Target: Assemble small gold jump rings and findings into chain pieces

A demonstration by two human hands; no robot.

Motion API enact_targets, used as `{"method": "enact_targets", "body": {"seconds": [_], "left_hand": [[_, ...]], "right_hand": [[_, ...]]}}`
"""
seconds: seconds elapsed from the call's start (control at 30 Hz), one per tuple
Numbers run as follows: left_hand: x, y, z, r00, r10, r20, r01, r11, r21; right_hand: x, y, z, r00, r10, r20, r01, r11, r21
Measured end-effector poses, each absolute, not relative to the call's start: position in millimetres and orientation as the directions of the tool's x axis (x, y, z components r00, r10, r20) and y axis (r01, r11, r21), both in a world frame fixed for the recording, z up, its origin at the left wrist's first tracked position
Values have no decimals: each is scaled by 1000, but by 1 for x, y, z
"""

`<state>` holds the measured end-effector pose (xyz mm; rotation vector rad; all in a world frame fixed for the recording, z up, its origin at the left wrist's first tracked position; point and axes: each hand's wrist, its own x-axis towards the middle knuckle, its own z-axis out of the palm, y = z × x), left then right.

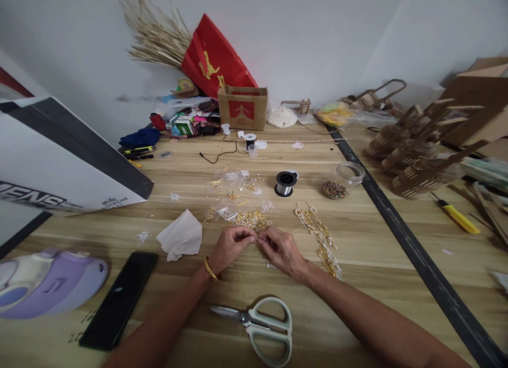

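Note:
My left hand and my right hand meet fingertip to fingertip in the middle of the wooden table. Both are pinched around something too small to name. Just beyond the fingers lies a pile of gold beads. Below the right hand, a few small clear or silvery pieces show in part. To the right rest finished-looking strands of gold and clear beads with rings at their tops. A spool of thin silver wire stands beyond the hands. Pale-handled scissors lie nearer to me.
A black phone, a white tissue and a purple-white device are on the left. A clear jar of mixed beads, wooden basket-like pieces and a yellow-handled tool stand or lie right. A paper bag is at the back.

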<state>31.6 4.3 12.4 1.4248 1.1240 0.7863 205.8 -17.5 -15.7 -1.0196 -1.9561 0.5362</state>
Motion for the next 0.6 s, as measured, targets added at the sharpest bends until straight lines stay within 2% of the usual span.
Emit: {"method": "enact_targets", "body": {"seconds": [0.17,0.6], "left_hand": [[30,5,11,348,921,-175,183,116,976],[31,4,13,333,940,-79,262,-12,965]], "right_hand": [[206,-17,-18,-310,822,478,453,570,-686],[206,-18,-18,-314,825,469,453,565,-690]]}}
